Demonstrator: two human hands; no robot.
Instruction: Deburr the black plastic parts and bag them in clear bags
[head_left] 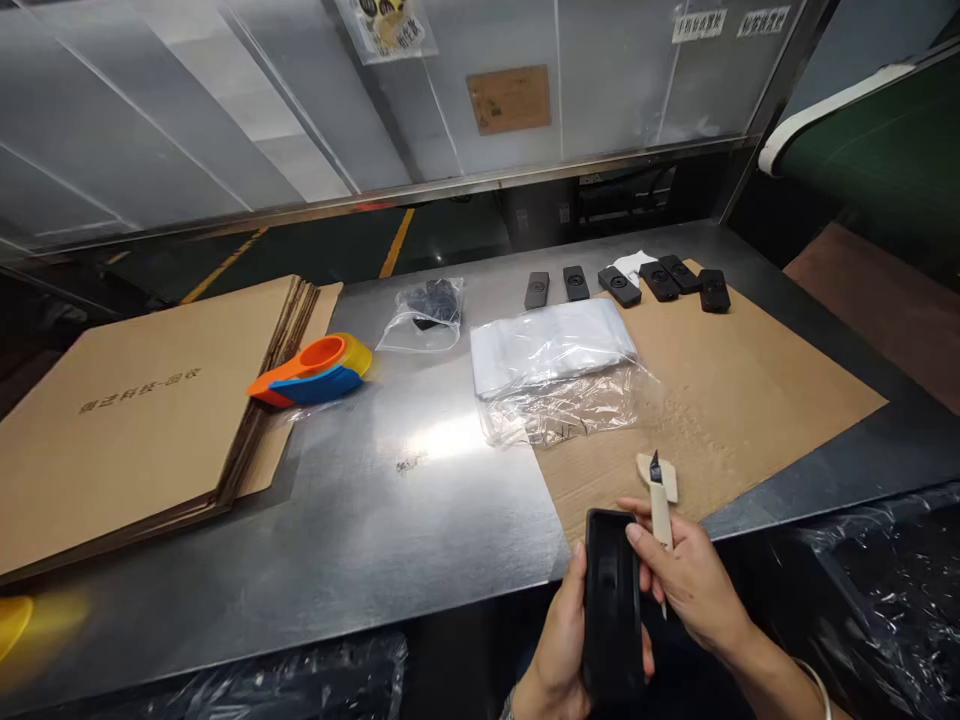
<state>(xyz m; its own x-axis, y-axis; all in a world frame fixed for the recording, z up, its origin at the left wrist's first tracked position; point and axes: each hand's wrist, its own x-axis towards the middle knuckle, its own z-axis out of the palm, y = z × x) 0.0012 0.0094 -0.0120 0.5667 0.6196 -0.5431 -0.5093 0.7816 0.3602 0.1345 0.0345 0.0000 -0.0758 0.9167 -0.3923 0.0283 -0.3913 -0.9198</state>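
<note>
In your head view, both of your hands are low at the near edge of the metal table [390, 520], just off its front lip. Your left hand [559, 640] is wrapped around the lower part of a black case [611, 590]. It holds the case upright from below, with the hollow side towards you. Your right hand [690, 580] is just beside it on the right, closed around the pale handle of a small knife [660, 505] whose dark blade points up and away from you. That hand's thumb rests against the right edge of the case, so the case sits between your two hands and touches both.

Just beyond the blade tip, a small beige piece [670, 478] lies on the cardboard sheet [750, 400] that covers the right side of the table. Farther back on the sheet's left edge are a stack of clear plastic bags [551, 345] and some crumpled clear film [570, 410]. A row of black parts [619, 286] lies along the far edge, well apart from your hands. To the left are a small bag of dark pieces [424, 312], an orange and blue tape dispenser [315, 372] and a pile of flat cartons [135, 420].
</note>
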